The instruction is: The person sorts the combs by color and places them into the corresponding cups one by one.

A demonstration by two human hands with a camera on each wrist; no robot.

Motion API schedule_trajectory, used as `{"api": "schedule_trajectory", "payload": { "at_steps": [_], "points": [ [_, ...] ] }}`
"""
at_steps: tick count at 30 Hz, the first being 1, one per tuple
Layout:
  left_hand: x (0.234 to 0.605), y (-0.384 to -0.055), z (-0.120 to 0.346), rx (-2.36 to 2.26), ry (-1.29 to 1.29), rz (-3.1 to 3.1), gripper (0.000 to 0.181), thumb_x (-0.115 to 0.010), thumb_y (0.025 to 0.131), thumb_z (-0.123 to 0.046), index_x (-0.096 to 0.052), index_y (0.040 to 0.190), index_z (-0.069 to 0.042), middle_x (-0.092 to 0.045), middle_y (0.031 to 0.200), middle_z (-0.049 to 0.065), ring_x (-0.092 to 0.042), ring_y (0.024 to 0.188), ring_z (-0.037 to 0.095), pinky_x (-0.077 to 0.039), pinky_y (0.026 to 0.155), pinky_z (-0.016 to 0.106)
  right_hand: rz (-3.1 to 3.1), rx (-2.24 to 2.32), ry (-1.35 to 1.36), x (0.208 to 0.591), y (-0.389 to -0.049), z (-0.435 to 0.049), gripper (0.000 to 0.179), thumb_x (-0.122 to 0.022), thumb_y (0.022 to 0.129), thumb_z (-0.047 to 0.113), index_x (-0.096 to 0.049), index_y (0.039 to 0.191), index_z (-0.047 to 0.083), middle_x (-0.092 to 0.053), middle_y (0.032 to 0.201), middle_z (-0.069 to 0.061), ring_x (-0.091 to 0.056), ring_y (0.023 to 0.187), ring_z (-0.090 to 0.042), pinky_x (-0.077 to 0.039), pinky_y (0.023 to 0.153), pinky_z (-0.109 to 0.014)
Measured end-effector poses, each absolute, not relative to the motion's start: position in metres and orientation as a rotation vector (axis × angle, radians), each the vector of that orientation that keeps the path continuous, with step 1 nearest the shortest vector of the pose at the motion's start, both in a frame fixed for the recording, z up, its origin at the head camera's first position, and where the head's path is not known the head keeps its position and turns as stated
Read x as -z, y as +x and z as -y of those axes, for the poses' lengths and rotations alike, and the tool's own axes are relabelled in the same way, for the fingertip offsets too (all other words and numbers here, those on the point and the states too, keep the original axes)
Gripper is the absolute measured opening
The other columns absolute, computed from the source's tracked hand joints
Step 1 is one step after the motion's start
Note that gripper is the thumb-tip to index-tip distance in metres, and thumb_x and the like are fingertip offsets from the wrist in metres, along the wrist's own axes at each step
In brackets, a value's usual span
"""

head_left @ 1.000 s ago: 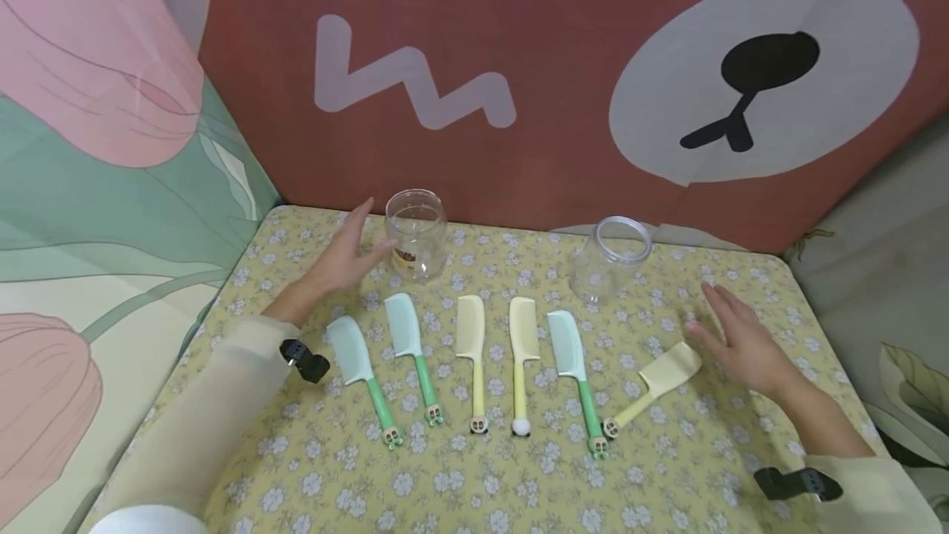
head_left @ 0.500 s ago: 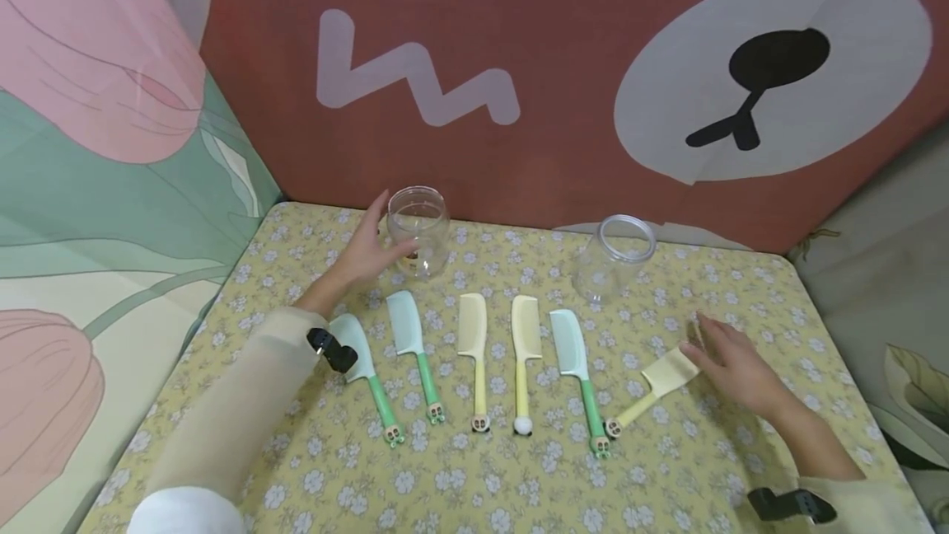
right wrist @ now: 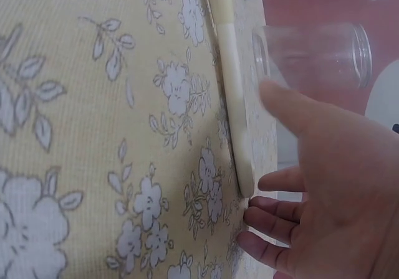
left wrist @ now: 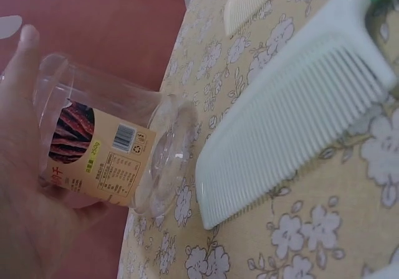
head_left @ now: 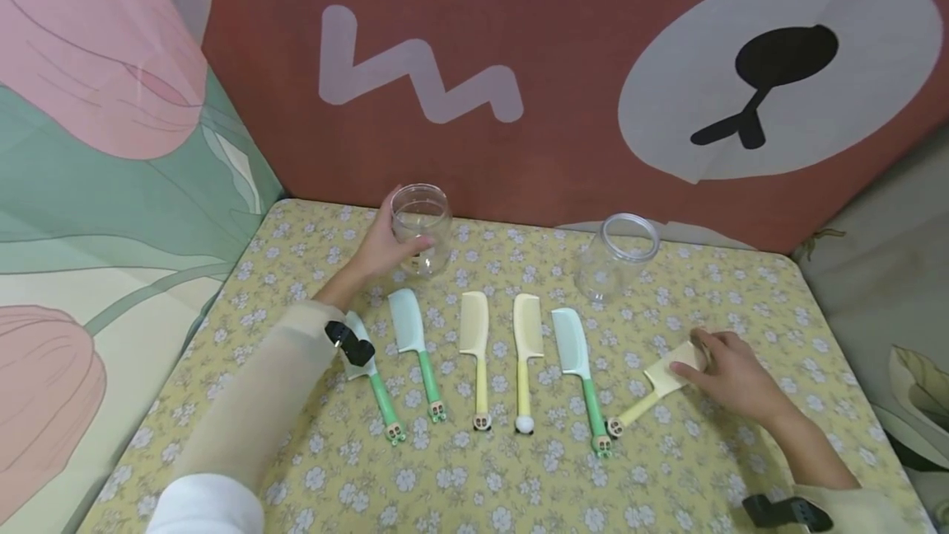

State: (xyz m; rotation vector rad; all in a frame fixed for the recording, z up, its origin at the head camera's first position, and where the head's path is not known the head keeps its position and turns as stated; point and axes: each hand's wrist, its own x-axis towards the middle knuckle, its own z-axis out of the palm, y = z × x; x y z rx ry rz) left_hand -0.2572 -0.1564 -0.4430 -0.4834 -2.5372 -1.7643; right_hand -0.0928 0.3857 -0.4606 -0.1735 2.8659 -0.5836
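My left hand (head_left: 381, 250) curls round a clear plastic jar (left wrist: 118, 142) at the back left, thumb on its near side. A printed label with a barcode shows on the jar in the left wrist view. My right hand (head_left: 734, 373) is at the broad end of a slanted cream comb (head_left: 667, 371) with a yellow handle. Its thumb reaches over the comb and its fingertips (right wrist: 252, 217) are right by the comb's end, fingers loosely bent. Further combs lie in a row: a mint comb (head_left: 406, 321), partly sleeve-covered mint comb (head_left: 381, 398), cream combs (head_left: 474, 324) and another mint one (head_left: 571, 342).
A second clear jar (head_left: 619, 258) stands at the back right, mouth up. The table wears a yellow flowered cloth (head_left: 445, 489). Behind it rises a red-brown printed backdrop (head_left: 563, 155), with a floral cloth (head_left: 148, 221) on the left.
My left hand has moved right and closed round the jar. My right hand has come down and left to the slanted cream comb, thumb now over its broad end.
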Motion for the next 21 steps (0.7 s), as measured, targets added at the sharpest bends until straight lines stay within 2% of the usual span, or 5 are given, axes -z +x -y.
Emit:
{"api": "schedule_trajectory", "payload": {
  "at_steps": [4,10,16,21],
  "points": [
    [0.445,-0.258,0.155,1.770,-0.509,2.499,0.104,-0.082,0.088,-0.013,-0.008,0.162,-0.002,-0.029,0.162,0.022,-0.025,0.150,0.037,-0.020,0.122,0.052,-2.871,0.554,-0.181,0.460,-0.093,-0.385,0.088,-0.075,0.091,0.051,-0.044,0.143,-0.014,-0.046,0.122,-0.037,-0.051,0.101,-0.048,-0.049,0.070,-0.056],
    [0.443,-0.258,0.153,1.811,-0.547,2.460,0.101,-0.080,0.089,-0.006,-0.009,0.161,0.000,-0.034,0.158,0.023,-0.030,0.148,0.038,-0.020,0.122,0.053,-2.898,0.577,-0.211,0.461,-0.093,-0.386,0.083,-0.079,0.088,0.046,-0.049,0.136,-0.014,-0.046,0.124,-0.038,-0.051,0.102,-0.050,-0.050,0.072,-0.058],
    [0.443,-0.258,0.152,1.826,-0.595,2.433,0.098,-0.078,0.090,-0.004,-0.011,0.161,-0.002,-0.035,0.156,0.026,-0.031,0.146,0.042,-0.021,0.120,0.058,-2.882,0.631,-0.203,0.460,-0.092,-0.387,0.079,-0.082,0.087,0.042,-0.050,0.130,-0.016,-0.048,0.121,-0.036,-0.052,0.100,-0.045,-0.050,0.072,-0.053],
    [0.426,-0.248,0.150,1.849,-0.588,2.449,0.096,-0.077,0.090,-0.002,-0.011,0.160,-0.001,-0.033,0.155,0.030,-0.029,0.145,0.048,-0.021,0.119,0.061,-2.859,0.731,-0.180,0.461,-0.095,-0.391,0.074,-0.086,0.084,0.031,-0.049,0.124,-0.019,-0.052,0.114,-0.034,-0.055,0.095,-0.040,-0.050,0.070,-0.045]
  ]
}}
